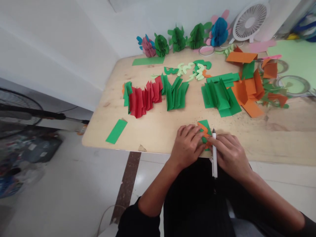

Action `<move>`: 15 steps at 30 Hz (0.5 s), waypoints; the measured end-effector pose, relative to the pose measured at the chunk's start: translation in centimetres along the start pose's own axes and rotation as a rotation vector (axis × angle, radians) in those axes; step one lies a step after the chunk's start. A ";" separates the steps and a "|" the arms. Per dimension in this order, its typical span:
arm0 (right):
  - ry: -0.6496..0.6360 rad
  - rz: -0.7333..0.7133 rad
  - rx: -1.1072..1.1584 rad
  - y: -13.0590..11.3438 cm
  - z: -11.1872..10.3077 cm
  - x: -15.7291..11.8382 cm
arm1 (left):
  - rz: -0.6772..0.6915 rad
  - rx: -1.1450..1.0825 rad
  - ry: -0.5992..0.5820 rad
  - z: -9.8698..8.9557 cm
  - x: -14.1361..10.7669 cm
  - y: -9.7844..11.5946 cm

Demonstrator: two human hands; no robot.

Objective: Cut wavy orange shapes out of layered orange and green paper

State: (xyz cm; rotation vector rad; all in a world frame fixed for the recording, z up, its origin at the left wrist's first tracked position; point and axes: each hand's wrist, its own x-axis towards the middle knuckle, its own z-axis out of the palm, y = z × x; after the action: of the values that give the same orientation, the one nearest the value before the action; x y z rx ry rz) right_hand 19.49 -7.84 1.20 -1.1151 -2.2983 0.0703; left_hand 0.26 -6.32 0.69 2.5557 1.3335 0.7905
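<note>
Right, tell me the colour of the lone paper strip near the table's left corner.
Green, clearest in the head view.

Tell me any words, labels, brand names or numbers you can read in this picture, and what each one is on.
None can be read.
White pen in the right hand: no print shows.
Folded green and orange paper under the left hand: plain.
White fan: no legible label.
Clutter on the floor: too blurred.

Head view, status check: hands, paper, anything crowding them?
Left hand flat on green-and-orange paper piece at table edge. Right hand holds white pen, tip at paper. Folded green stack behind, apart.
</note>
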 end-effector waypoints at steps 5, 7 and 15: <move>-0.024 0.013 0.000 0.0 0.0 -0.1 | -0.012 -0.002 -0.035 0.0 0.0 0.0; -0.018 0.011 0.004 0.0 0.0 -0.1 | -0.016 0.000 -0.045 -0.1 0.0 0.0; -0.027 -0.004 0.036 0.0 -0.3 0.1 | -0.012 0.002 -0.047 -0.1 -0.1 0.0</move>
State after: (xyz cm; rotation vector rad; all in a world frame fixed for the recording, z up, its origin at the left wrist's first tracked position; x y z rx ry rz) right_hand 19.63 -7.78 1.54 -1.0977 -2.3143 0.1252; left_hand 0.18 -6.37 0.77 2.5485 1.3346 0.7224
